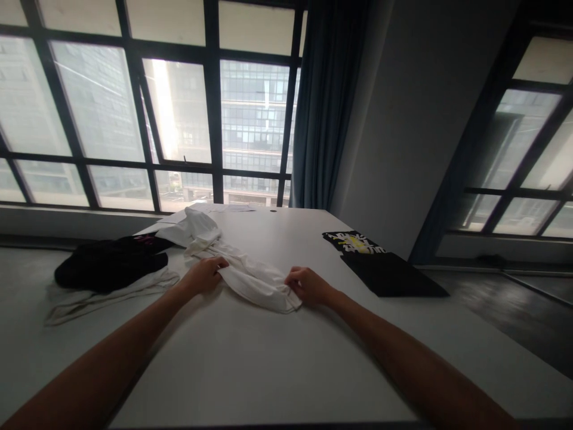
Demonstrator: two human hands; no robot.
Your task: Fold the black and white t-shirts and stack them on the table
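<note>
A crumpled white garment (pixel 233 263) lies across the middle of the white table (pixel 250 364). My left hand (pixel 205 275) is closed on its near edge at the left. My right hand (pixel 307 285) is closed on its lower right end. Both arms reach forward over the table, and the cloth is stretched loosely between the two hands. The rest of the garment trails back toward the window.
A black garment (pixel 111 261) sits on a pale cloth (pixel 89 298) at the left. A folded black shirt with a yellow print (pixel 380 266) lies at the table's right edge. Papers (pixel 233 208) rest at the far edge. Windows and a blue curtain (pixel 329 101) stand behind.
</note>
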